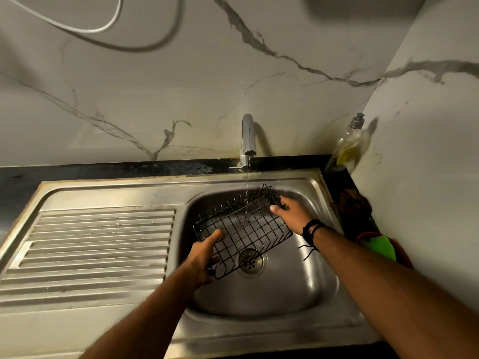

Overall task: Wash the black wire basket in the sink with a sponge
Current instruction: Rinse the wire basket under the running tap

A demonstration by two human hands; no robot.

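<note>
The black wire basket [243, 229] hangs tilted over the steel sink bowl [293, 288], just above the drain [250, 261]. My left hand [203, 257] grips its near left edge, thumb lying on the wire rim. My right hand [291, 212] grips its far right end. A thin stream of water falls from the chrome tap [248, 141] onto the basket's far side. A green sponge [381, 246] lies on the counter to the right of the sink, partly behind my right forearm.
A ribbed steel draining board [98, 244] lies left of the bowl. A clear dish-soap bottle [346, 146] stands in the back right corner against the marble wall. A dark scrubber [353, 203] sits on the black counter beside the sponge.
</note>
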